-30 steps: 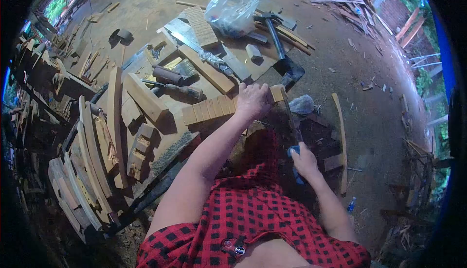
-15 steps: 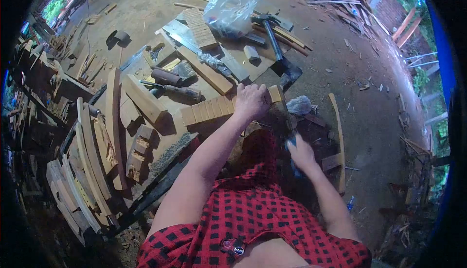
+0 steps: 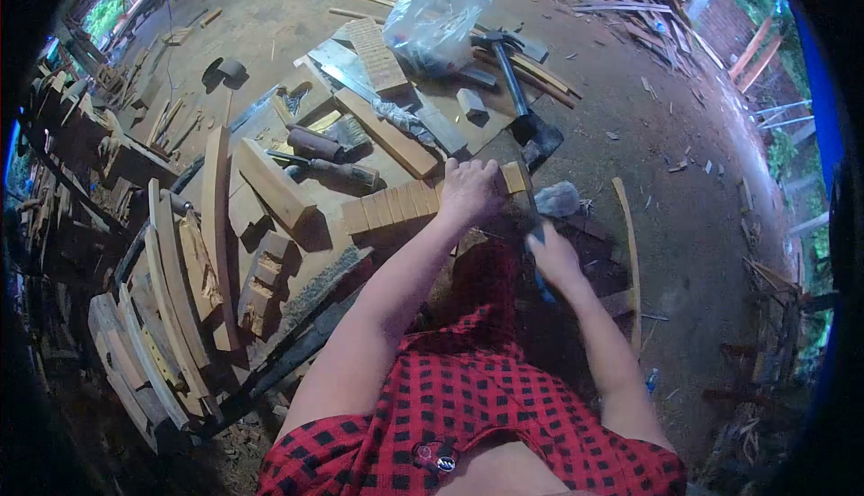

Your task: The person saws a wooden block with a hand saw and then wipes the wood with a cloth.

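My left hand (image 3: 472,192) is wrapped over the right part of a wooden block (image 3: 387,208) that has several cuts across it. Beside its right end, my right hand (image 3: 553,260) grips the blue handle of a saw (image 3: 529,192), whose narrow blade rests at the block near that end. A crumpled clear plastic piece (image 3: 556,198) lies just right of the blade.
Behind the block are a brush (image 3: 346,132), a chisel (image 3: 333,170), a hammer (image 3: 511,82), a plastic bag (image 3: 435,28) and a white block (image 3: 471,103). Long curved wood strips (image 3: 171,289) lie at the left. A thin strip (image 3: 629,253) stands at the right.
My right hand and the saw have shifted slightly up, towards the block. The whole view has moved a little; my left hand keeps its place on the block.
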`<action>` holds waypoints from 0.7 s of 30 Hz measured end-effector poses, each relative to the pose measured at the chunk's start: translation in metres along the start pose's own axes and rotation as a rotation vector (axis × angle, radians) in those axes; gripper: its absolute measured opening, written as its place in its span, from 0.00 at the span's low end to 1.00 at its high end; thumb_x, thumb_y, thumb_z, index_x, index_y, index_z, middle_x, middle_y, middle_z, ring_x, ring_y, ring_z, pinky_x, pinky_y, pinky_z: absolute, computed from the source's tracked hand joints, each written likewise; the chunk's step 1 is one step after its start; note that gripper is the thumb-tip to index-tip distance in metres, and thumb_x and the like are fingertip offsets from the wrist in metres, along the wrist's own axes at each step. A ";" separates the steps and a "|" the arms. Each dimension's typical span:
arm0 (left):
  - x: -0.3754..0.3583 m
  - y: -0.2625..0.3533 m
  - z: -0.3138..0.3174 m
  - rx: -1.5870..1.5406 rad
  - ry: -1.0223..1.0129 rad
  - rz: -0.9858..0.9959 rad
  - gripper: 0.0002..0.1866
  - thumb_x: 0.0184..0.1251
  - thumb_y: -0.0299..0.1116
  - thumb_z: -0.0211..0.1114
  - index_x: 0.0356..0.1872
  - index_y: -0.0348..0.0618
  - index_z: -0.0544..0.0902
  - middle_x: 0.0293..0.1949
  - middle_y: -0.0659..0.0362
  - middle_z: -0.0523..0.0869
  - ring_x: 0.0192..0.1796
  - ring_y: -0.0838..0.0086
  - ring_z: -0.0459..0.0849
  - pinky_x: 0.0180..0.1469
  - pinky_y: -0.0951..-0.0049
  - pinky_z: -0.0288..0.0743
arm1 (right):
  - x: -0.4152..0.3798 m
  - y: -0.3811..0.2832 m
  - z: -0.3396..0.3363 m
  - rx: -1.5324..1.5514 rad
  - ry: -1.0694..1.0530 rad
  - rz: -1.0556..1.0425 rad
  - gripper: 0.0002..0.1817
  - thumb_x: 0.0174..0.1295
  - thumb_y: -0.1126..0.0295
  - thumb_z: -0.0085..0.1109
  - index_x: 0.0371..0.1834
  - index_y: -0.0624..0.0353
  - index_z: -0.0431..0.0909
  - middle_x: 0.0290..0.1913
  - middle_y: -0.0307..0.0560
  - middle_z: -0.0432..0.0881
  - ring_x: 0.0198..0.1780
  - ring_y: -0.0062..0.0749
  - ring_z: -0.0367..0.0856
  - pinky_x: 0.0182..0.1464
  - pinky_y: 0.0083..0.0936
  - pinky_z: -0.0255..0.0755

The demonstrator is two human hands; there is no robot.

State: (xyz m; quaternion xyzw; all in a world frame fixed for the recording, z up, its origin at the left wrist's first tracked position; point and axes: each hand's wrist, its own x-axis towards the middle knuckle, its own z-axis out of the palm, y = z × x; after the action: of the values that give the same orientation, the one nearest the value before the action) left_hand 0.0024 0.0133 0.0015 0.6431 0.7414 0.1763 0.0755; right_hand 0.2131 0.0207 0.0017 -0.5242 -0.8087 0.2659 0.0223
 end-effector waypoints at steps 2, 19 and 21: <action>0.001 -0.003 0.004 0.010 0.031 0.034 0.25 0.47 0.47 0.65 0.47 0.49 0.74 0.37 0.55 0.80 0.46 0.62 0.78 0.52 0.61 0.59 | -0.042 0.010 0.004 0.005 -0.026 0.072 0.19 0.62 0.56 0.49 0.42 0.64 0.67 0.37 0.70 0.78 0.42 0.65 0.76 0.44 0.53 0.66; 0.002 -0.002 0.008 0.030 0.046 0.019 0.22 0.48 0.49 0.64 0.42 0.50 0.75 0.34 0.56 0.80 0.44 0.63 0.79 0.50 0.62 0.60 | -0.060 0.016 0.008 -0.025 -0.002 0.043 0.19 0.63 0.57 0.49 0.45 0.62 0.65 0.35 0.69 0.78 0.40 0.64 0.77 0.43 0.51 0.68; 0.003 -0.003 0.010 0.033 0.037 0.015 0.22 0.48 0.50 0.65 0.42 0.50 0.75 0.33 0.56 0.80 0.44 0.63 0.79 0.50 0.62 0.60 | -0.072 0.023 0.009 -0.011 0.027 0.054 0.18 0.62 0.57 0.49 0.44 0.63 0.66 0.35 0.68 0.78 0.40 0.65 0.76 0.43 0.52 0.68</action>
State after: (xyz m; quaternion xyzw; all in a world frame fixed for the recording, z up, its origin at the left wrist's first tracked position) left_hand 0.0020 0.0177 -0.0083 0.6465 0.7405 0.1763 0.0500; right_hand 0.2614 -0.0379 0.0008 -0.5493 -0.7955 0.2548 0.0230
